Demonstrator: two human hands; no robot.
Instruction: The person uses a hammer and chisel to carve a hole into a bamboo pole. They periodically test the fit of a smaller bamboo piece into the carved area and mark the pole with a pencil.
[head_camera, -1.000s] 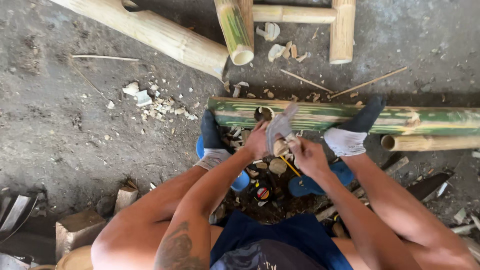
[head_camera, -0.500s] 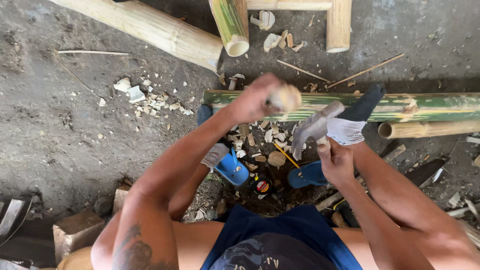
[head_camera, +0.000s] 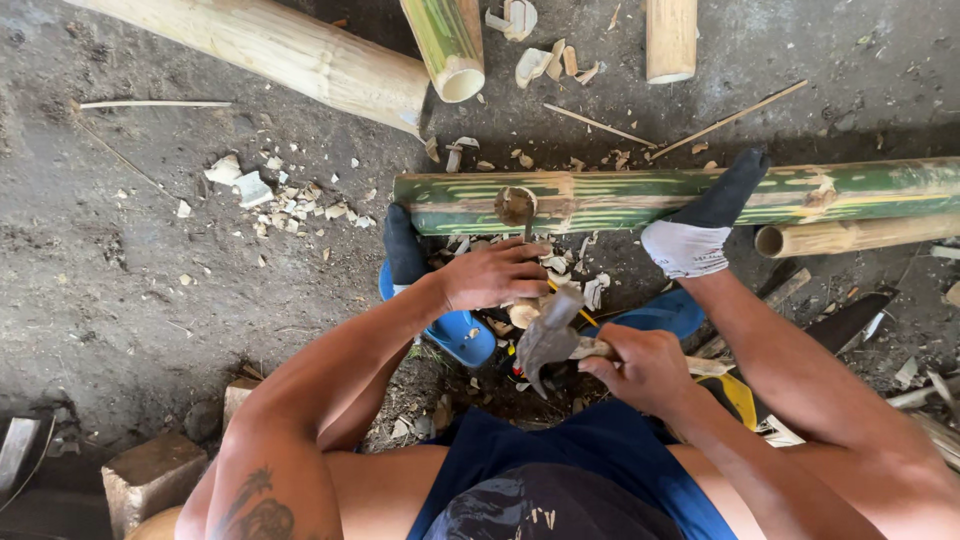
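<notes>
I squat over a green bamboo pole (head_camera: 650, 195) lying across the dirt floor, with both socked feet (head_camera: 695, 235) pressed on it. My left hand (head_camera: 495, 275) sits just below a round brown hole (head_camera: 515, 205) in the pole. Its fingers curl around a thin dark rod (head_camera: 527, 228) that reaches up to the hole. My right hand (head_camera: 645, 370) grips the handle of a claw hammer (head_camera: 548, 338), held low near my knees, its head just under my left hand. A pale round piece of wood (head_camera: 523, 314) lies below my left hand.
Blue sandals (head_camera: 460, 335) lie under my feet among wood chips (head_camera: 290, 200). Thick pale bamboo poles (head_camera: 290, 50) and a cut green one (head_camera: 450, 45) lie at the top. A thinner pole (head_camera: 850, 238) lies right. A wooden block (head_camera: 150, 475) stands at lower left.
My left hand has dropped from a raised position with a round wood piece down to the pole. The hammer has come lower and closer to my body.
</notes>
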